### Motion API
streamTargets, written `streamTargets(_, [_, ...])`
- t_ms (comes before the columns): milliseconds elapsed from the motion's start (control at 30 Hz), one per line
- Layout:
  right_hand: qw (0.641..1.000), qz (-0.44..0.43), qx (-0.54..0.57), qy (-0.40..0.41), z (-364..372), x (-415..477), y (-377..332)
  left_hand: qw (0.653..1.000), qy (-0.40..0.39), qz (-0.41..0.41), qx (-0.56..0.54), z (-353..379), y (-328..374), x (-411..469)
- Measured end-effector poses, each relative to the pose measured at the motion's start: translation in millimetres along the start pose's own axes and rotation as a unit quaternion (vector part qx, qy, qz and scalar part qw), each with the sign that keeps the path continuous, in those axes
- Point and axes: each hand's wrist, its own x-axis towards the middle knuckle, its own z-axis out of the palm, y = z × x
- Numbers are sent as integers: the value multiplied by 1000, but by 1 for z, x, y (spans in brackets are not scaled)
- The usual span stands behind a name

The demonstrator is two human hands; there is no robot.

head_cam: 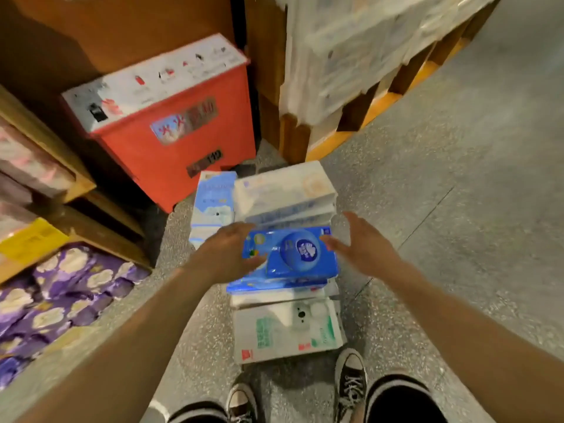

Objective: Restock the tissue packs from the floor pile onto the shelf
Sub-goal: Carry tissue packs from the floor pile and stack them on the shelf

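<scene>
A pile of tissue packs lies on the floor in front of my feet. A bright blue pack [293, 251] sits on top in the middle, above a white and green pack [287, 331]. Behind it lies a stack of white packs [283, 190], with a light blue pack [212, 203] to their left. My left hand [225, 254] hovers at the blue pack's left edge, fingers straight. At the pack's right edge is my right hand [363, 245], spread open. Neither hand grips it. The wooden shelf [76, 184] stands at the left.
A red metal cabinet [171, 129] stands behind the pile. Purple packs [58, 294] fill the bottom shelf at left, and a yellow label [30, 242] sits on its edge. Wrapped white goods on a wooden pallet [351, 138] stand at the back right. My shoes [351, 383] are right behind the pile.
</scene>
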Motion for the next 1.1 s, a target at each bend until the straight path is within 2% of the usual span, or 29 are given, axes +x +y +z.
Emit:
streamTargets(167, [999, 17, 34, 6, 95, 96, 57, 998, 3, -54, -37, 104, -56, 71])
streamTargets(300, [991, 53, 121, 30, 151, 157, 91, 993, 22, -75, -86, 167, -106, 110])
streamTargets(433, [975, 104, 195, 19, 186, 198, 114, 987, 117, -55, -93, 199, -132, 133])
streamTargets(500, [959, 96, 265, 10, 200, 209, 119, 977, 165, -69, -113, 205, -136, 139])
streamTargets(567, [950, 78, 302, 14, 209, 213, 119, 965, 181, -107, -158, 208, -138, 142])
streamTargets(667, [941, 60, 331, 33, 211, 210, 110, 936, 164, -171, -260, 208, -138, 142])
streamTargets(767, [942, 42, 326, 64, 199, 196, 100, 920, 142, -177, -319, 199, -135, 136])
streamTargets(900, [933, 40, 343, 99, 161, 170, 80, 906, 191, -174, -336, 161, -117, 112])
streamTargets(1033, [921, 31, 363, 137, 80, 117, 32, 872, 274, -159, -373, 77, -90, 64])
streamTargets(1100, [914, 14, 377, 152, 30, 86, 4, 861, 288, -164, -386, 23, -72, 34])
